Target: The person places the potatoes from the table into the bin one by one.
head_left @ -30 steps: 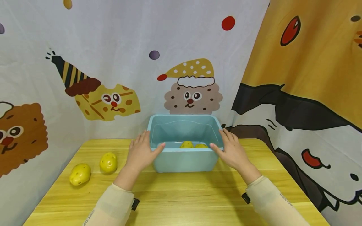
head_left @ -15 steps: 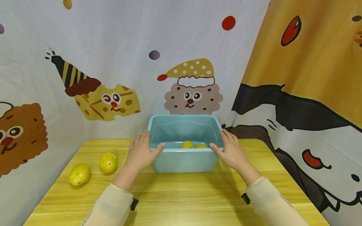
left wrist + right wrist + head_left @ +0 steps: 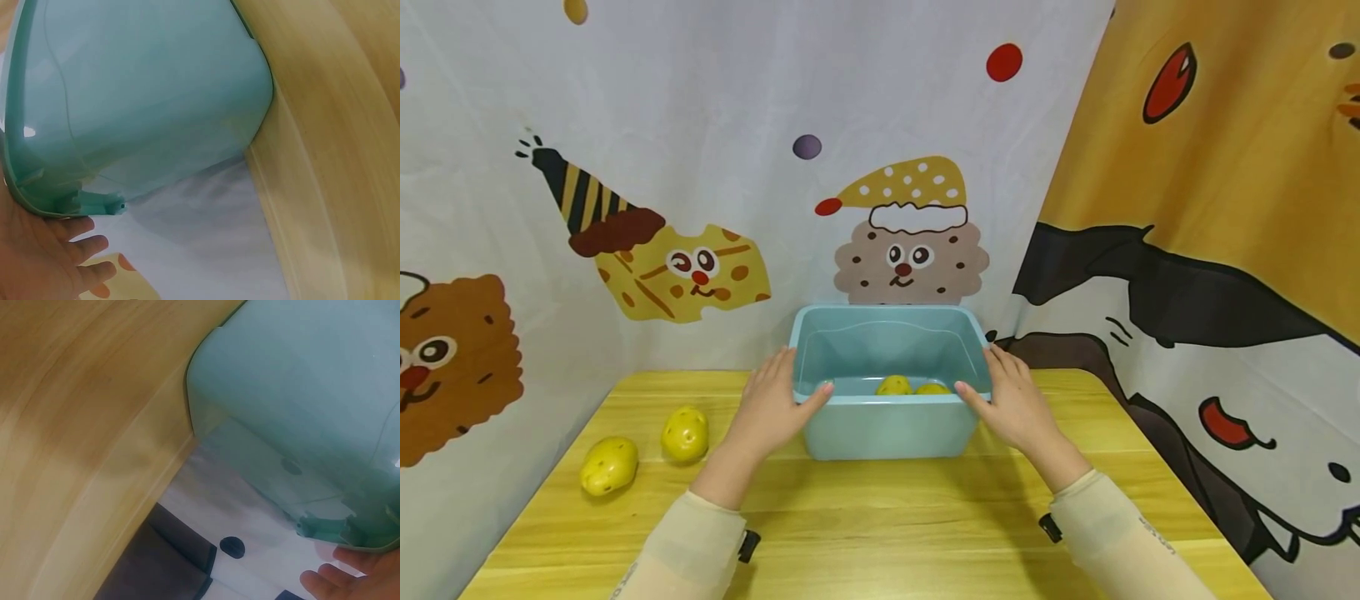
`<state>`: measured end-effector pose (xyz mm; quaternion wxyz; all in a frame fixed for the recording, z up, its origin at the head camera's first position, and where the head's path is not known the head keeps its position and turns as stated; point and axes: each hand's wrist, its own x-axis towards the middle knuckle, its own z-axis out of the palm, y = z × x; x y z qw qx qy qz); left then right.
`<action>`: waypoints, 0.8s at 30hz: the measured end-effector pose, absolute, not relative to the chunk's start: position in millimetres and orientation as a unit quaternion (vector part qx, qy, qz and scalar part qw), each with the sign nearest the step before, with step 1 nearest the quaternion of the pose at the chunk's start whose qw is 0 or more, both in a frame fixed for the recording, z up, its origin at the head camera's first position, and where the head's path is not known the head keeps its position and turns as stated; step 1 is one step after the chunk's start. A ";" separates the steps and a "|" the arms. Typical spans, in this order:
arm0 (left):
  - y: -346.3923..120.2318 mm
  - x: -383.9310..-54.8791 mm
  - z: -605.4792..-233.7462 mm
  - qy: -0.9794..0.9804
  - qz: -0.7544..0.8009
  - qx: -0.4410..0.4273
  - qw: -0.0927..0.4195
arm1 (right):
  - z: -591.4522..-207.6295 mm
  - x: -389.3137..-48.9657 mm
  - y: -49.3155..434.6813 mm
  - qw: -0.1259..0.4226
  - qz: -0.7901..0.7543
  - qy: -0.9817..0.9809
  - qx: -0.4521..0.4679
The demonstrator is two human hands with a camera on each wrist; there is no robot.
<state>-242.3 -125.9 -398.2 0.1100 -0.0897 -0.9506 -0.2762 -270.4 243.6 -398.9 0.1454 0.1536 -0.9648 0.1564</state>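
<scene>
A light blue plastic bin (image 3: 887,429) stands on the wooden table, its open top upward. My left hand (image 3: 771,404) lies against its left front corner, with the thumb at the front rim and straight fingers along the side. In the left wrist view those fingers (image 3: 87,250) stretch out just under the rim. On the opposite corner my right hand (image 3: 1017,400) touches the rim the same way, its fingers (image 3: 328,578) extended below the edge in the right wrist view. Two yellow potatoes, one at the left (image 3: 894,385) and one at the right (image 3: 933,388), lie inside, partly hidden by the front wall.
Left of the bin, two more glossy yellow potatoes, one nearer (image 3: 609,466) and one farther (image 3: 685,434), lie on the table (image 3: 880,533). A white cartoon-print curtain (image 3: 715,100) hangs close behind the table, with a yellow and black printed part on the right.
</scene>
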 end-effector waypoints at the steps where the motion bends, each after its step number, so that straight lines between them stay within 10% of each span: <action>1: -126.2 -242.4 -398.1 -0.951 -0.276 -0.091 0.110 | -398.8 -270.4 243.6 0.145 0.157 -0.965 0.153; 24: -132.1 -238.1 -396.6 -0.958 -0.231 -0.101 0.135 | -398.6 -270.3 242.6 0.138 0.161 -0.965 0.152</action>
